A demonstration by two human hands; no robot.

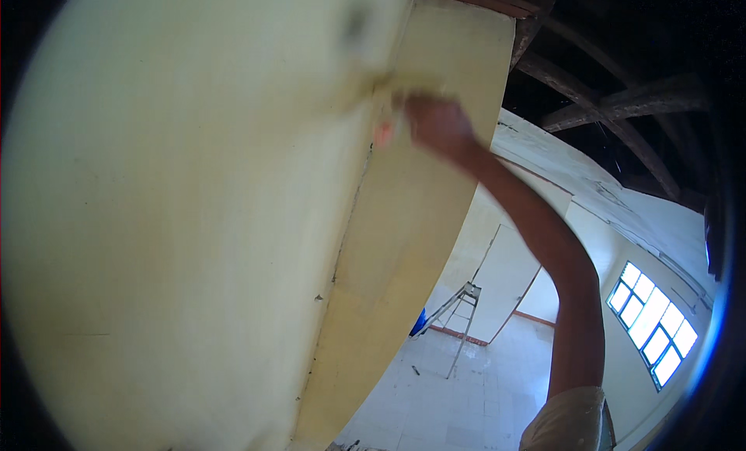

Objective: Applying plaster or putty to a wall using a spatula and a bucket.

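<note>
My right hand (pixel 439 126) is raised high, at the end of a bare arm that rises from the lower right. It is smeared by motion, but the fingers look curled in. Whatever they hold is too blurred to name. A small orange-pink patch (pixel 383 132) shows just left of the fingers. Behind the hand stands a tan, cream-yellow pillar face (pixel 388 257), meeting a wide pale yellow wall (pixel 186 218) along a cracked, chipped seam. I cannot tell if the hand touches either surface. My left hand is out of view.
Beyond the pillar, a stepladder (pixel 465 311) stands on a pale tiled floor (pixel 443 397), with something blue (pixel 419 323) beside it. A bright paned window (pixel 653 319) is at the right. Dark roof beams (pixel 622 101) show overhead through an open ceiling.
</note>
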